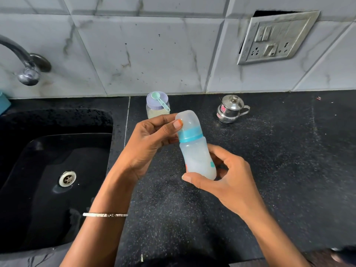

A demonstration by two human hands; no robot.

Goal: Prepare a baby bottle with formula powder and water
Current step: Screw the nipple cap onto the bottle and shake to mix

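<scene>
A translucent baby bottle (196, 153) with a blue collar ring and a frosted cap (187, 120) is held tilted above the black counter. My right hand (225, 176) grips the bottle's lower body. My left hand (152, 139) pinches the cap, thumb on its side. Behind the bottle stands a clear formula jar (154, 111) with a lilac lid, pale powder inside. A green scoop (160, 101) lies on that lid. A small lidded steel pot (230, 109) stands to the right at the back.
A black sink (57, 170) with a steel drain lies to the left, a chrome tap (25, 62) above it. The black speckled counter (279, 160) stretches right. A switch and socket plate (275, 39) hangs on the tiled wall.
</scene>
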